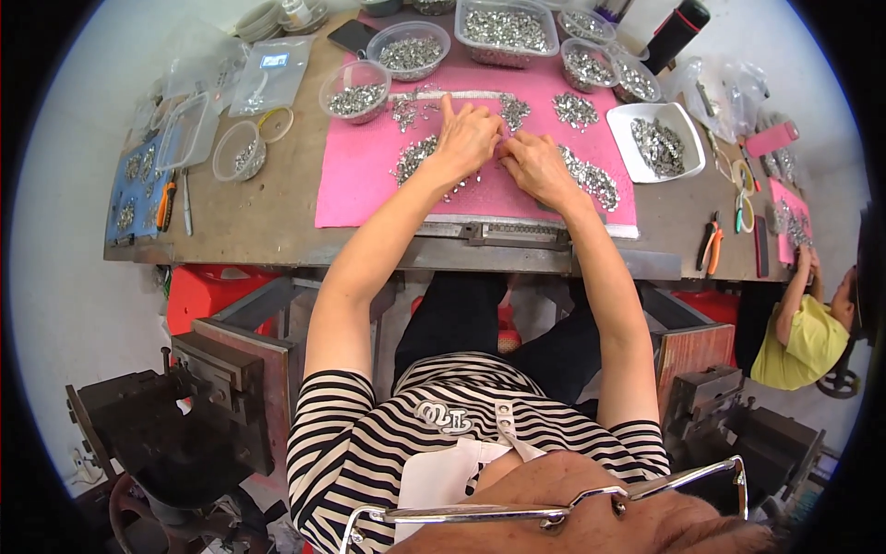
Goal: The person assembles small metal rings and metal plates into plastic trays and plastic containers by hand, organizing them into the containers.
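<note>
Loose silvery metal pieces (598,183) are laid out in several heaps on a pink cloth (355,189), which is spread over a workbench (295,208). The left hand (469,137) is placed above the cloth, between two heaps, with one finger extended forward. The right hand (537,164) is held just beside it, fingers bent and thumb side turned toward the left fingertips; whether a piece is grasped by either hand cannot be told. More pieces are contained in a white bowl (622,131) at the right and in a rectangular clear tub (506,60) at the back. Orange-handled pliers (710,245) are set near the bench's front edge, right.
</note>
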Demonstrator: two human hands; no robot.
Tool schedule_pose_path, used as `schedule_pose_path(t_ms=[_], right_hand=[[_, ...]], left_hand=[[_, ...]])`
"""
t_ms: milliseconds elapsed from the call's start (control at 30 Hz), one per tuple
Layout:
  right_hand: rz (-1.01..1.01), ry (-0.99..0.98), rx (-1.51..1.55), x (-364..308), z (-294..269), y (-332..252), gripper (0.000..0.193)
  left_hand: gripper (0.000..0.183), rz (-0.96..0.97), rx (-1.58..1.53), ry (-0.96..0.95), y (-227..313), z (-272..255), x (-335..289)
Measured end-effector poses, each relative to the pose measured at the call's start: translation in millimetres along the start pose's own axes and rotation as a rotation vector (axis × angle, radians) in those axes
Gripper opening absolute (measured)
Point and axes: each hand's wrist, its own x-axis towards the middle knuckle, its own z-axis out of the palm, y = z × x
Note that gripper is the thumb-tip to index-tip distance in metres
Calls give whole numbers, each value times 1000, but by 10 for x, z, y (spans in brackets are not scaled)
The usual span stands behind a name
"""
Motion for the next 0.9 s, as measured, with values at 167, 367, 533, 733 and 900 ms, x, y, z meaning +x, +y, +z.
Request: schedule_pose_path(t_ms=[167,367,533,733,900], right_hand=[[-38,92,-48,-24,-42,-20,12],[96,133,225,-667,-406,-363,8],[134,136,251,-974,-358,-571,8],[116,220,213,-1028,-261,-615,8],[171,246,302,-1059,-218,-585,7]], left_hand=[[8,19,10,44,0,-60,-49],[7,52,-310,139,573,-356,-747],[11,45,-363,140,861,-320,-1070],[13,55,-327,174,879,-235,-1115],[13,21,-413,150,855,-248,-1131]])
